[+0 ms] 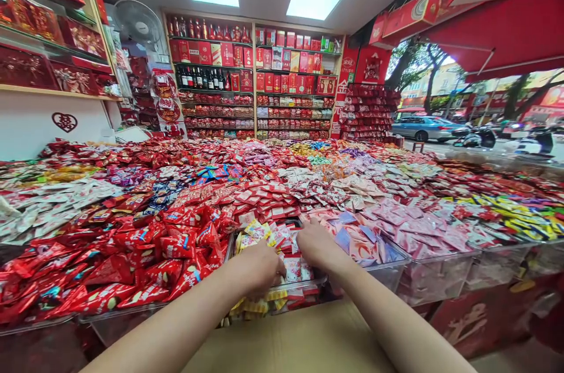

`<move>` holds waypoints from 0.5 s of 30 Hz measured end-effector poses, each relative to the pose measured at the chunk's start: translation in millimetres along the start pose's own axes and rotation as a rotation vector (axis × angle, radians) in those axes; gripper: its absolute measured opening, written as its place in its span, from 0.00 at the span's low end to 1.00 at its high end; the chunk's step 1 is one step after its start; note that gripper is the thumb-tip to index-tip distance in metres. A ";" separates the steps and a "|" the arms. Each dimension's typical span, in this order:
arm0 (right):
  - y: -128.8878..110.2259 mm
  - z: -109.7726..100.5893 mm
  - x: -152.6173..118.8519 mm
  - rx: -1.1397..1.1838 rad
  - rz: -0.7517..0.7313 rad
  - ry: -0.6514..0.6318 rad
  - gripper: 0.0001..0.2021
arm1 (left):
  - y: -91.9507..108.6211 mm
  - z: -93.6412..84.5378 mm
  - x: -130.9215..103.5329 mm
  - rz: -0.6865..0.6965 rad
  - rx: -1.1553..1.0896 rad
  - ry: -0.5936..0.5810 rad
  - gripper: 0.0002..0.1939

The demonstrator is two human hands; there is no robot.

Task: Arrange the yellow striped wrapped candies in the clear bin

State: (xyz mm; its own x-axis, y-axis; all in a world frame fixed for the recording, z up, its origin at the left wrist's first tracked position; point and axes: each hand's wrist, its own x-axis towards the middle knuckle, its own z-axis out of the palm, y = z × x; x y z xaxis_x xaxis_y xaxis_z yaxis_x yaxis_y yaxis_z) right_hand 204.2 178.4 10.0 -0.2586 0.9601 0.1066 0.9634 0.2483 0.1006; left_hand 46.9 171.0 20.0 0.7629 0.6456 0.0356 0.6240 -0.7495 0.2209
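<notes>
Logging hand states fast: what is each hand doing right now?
Left hand: curled shut on wrapped candies in the clear bin.
Right hand: palm down in the same candies; grip cannot be told.

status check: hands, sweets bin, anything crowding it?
Left hand and right hand both down in clear bin of mixed wrapped sweets; grip unclear. Red packets heaped left, pink packets right. Cardboard below.

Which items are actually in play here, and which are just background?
In hand:
left hand
right hand
clear bin of yellow and red sweet packets

Lying about:
red packets
pink packets
bottle shelves
fan
parked car
</notes>
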 end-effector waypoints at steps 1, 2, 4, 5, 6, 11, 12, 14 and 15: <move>-0.3 2.2 2.2 0.011 0.012 0.021 0.13 | -0.7 0.1 -1.6 0.008 -0.018 -0.002 0.07; -0.2 3.8 3.8 0.022 0.022 0.039 0.13 | -1.7 -0.7 -2.9 0.019 -0.035 -0.008 0.08; 1.2 4.3 5.4 0.047 0.040 0.074 0.12 | -3.9 -5.6 -3.9 0.038 -0.061 -0.019 0.09; 2.1 3.1 5.6 0.059 0.047 0.092 0.11 | -5.0 -9.7 -3.5 0.043 -0.082 -0.009 0.10; 2.8 0.9 5.5 0.057 0.055 0.112 0.11 | -6.1 -14.4 -2.8 0.045 -0.131 0.025 0.12; -8.9 -13.2 4.4 0.757 -0.024 0.271 0.12 | -6.1 -29.1 -1.0 -0.055 -1.151 0.464 0.15; -14.4 -13.8 3.9 1.037 -0.066 0.248 0.12 | -4.8 -28.0 -1.7 -0.078 -1.391 0.528 0.15; -26.2 -11.4 2.6 1.467 -0.127 0.145 0.14 | -1.7 -22.7 -3.6 -0.104 -1.705 0.611 0.16; -31.5 -8.8 1.9 1.586 -0.138 0.104 0.17 | -0.1 -19.2 -4.4 -0.111 -1.770 0.637 0.17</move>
State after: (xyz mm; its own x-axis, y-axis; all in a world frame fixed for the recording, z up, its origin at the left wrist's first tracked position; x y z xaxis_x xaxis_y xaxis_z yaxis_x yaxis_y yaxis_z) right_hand 172.8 171.3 15.7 -0.2853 0.9240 0.2547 0.0102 0.2686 -0.9632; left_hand 40.3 171.1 38.5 0.3092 0.9359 0.1685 -0.5286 0.0219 0.8486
